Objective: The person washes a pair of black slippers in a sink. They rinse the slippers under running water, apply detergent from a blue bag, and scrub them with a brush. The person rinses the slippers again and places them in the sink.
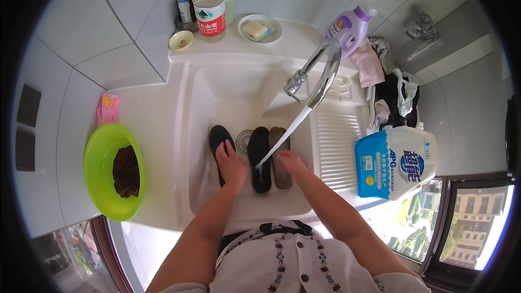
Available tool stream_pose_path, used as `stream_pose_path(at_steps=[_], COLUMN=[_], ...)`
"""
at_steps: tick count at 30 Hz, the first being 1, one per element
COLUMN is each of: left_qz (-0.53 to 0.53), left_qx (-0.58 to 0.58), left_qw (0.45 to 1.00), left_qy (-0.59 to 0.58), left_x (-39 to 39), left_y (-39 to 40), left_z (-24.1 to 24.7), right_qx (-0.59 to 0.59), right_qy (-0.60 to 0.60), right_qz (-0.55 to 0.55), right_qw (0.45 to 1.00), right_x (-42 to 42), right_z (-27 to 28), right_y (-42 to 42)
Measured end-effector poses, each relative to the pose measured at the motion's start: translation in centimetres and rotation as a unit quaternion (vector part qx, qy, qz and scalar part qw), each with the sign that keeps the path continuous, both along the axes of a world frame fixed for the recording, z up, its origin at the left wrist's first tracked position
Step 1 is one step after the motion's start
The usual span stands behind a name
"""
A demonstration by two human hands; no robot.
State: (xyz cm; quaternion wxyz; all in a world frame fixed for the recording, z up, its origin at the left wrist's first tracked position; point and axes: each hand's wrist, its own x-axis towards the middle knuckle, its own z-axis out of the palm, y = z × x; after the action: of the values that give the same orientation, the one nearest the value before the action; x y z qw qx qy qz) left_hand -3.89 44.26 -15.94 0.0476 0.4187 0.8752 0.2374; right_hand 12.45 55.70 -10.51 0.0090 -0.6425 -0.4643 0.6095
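Observation:
Water runs from the chrome faucet (327,73) onto a black shoe (260,175) lying in the white sink (228,81). To its left is another black shoe (217,134), with my left hand (231,165) resting on it, fingers spread. A brown insole or sole (281,177) lies just right of the middle shoe. My right hand (292,163) is at its upper right edge, fingers curled; whether they grip anything is not clear. The drain (244,142) lies between the two black shoes.
A green basin (95,171) with a brown cloth (126,171) stands left. Behind the sink are a soap dish (274,34), a large plastic bottle (209,0) and a purple detergent bottle (354,28). Right are the ribbed washboard (338,150) and a blue-and-white detergent bag (395,162).

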Motion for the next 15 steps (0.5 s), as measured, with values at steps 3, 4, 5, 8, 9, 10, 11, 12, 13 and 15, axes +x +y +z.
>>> stream_pose_path(at_steps=[3,4,5,8,9,10,11,12,13,15], left_qz=[-0.219,-0.211,-0.202,-0.165,-0.149,-0.146,-0.143,-0.14,-0.14,-0.142], left_qx=[-0.064,-0.105,-0.146,-0.186,-0.189,-0.199,-0.209,-0.219,-0.204,-0.174], left_qw=[0.971,0.967,0.961,0.951,0.95,0.949,0.948,0.947,0.953,0.963], left_qy=[-0.074,-0.097,-0.12,-0.183,-0.199,-0.196,-0.193,-0.187,-0.174,-0.149], left_x=[2.2,2.7,3.1,3.2,2.8,2.6,2.3,1.6,0.7,-1.3], left_y=[1.0,1.2,1.3,1.7,1.5,1.3,1.1,0.9,0.6,-0.1], left_z=[0.6,0.4,0.3,-0.3,-0.5,-0.8,-1.0,-0.9,-0.7,0.3], right_qx=[0.062,0.096,0.13,0.155,0.153,0.152,0.151,0.138,0.125,0.123], right_qy=[-0.091,-0.12,-0.148,-0.174,-0.201,-0.229,-0.256,-0.262,-0.268,-0.284], right_qz=[0.127,0.174,0.22,0.262,0.269,0.275,0.283,0.291,0.301,0.301], right_qw=[0.986,0.973,0.955,0.937,0.929,0.921,0.912,0.91,0.907,0.902], right_x=[0.5,0.9,1.2,2.0,1.4,0.9,0.5,0.2,-0.1,-0.7], right_z=[-2.5,-3.5,-4.5,-7.7,-7.5,-7.2,-6.9,-6.8,-6.7,-6.8], right_y=[-0.9,-1.3,-1.6,-2.2,-2.6,-3.0,-3.3,-3.3,-3.1,-3.1])
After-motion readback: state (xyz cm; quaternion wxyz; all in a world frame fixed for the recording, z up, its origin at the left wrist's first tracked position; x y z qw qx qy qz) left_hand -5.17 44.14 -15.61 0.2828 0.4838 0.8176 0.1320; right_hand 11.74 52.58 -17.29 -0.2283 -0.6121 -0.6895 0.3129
